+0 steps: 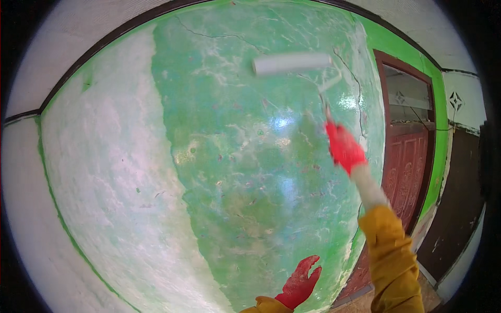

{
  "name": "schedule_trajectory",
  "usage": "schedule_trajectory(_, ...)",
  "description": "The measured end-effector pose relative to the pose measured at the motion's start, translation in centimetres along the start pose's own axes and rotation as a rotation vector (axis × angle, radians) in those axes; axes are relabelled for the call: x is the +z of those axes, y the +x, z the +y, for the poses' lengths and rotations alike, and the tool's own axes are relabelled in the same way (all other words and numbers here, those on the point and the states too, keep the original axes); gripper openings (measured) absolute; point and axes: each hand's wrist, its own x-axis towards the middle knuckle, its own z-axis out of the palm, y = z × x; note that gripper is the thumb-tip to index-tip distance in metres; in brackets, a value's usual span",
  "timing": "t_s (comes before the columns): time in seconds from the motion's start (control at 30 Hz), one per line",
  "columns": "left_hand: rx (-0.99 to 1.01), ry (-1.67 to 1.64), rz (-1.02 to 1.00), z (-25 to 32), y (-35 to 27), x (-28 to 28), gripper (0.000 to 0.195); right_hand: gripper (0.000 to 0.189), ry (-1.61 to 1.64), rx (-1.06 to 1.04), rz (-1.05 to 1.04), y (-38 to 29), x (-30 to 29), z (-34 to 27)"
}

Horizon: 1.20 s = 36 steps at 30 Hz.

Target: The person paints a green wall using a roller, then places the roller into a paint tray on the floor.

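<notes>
In a red glove, my right hand (345, 148) grips the handle of a paint roller, arm stretched upward. The white roller sleeve (292, 63), blurred, lies nearly level across the upper part of a green wall (242, 164). Whether the sleeve touches the wall I cannot tell. Low in the view is my left hand (300, 283), also red-gloved, its thumb and fingers apart with nothing in them. On the left, a broad whitish painted area (113, 168) meets the green along a ragged upright edge. Glossy reflections and pale streaks mark the green part.
Cracks (358, 94) run down the wall's right side. Beyond them stands a carved reddish-brown door (405, 168) in a dark brown frame with a pane above. A dark panel (450, 195) is at far right. Dark trim (129, 29) edges the pale ceiling.
</notes>
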Motion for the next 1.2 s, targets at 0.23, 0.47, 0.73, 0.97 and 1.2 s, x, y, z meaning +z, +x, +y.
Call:
schedule_trajectory(0.23,0.03,0.001,0.116,0.6,-1.8,-4.5,0.039,0.049,0.208,-0.209,-0.023,13.2,-1.9,-16.8)
schedule_trajectory(0.47,-0.073,-0.046,0.168,0.7,-2.4,-5.6,0.038,0.047,0.307,-0.187,-0.051,8.5,1.7,-9.8)
schedule_trajectory(0.73,-0.122,-0.043,-0.022,-1.0,-4.8,-1.4,0.037,0.032,0.003,0.2,-0.093,-17.4,12.0,24.8)
schedule_trajectory(0.97,-0.218,-0.016,-0.157,-4.7,-7.5,0.9,0.038,0.036,-0.346,0.582,-0.335,-40.6,10.8,40.1)
schedule_trajectory(1.2,-0.331,-0.103,-0.173,-4.8,-7.4,0.4,0.041,0.047,0.047,0.661,-0.252,-38.8,9.8,35.0)
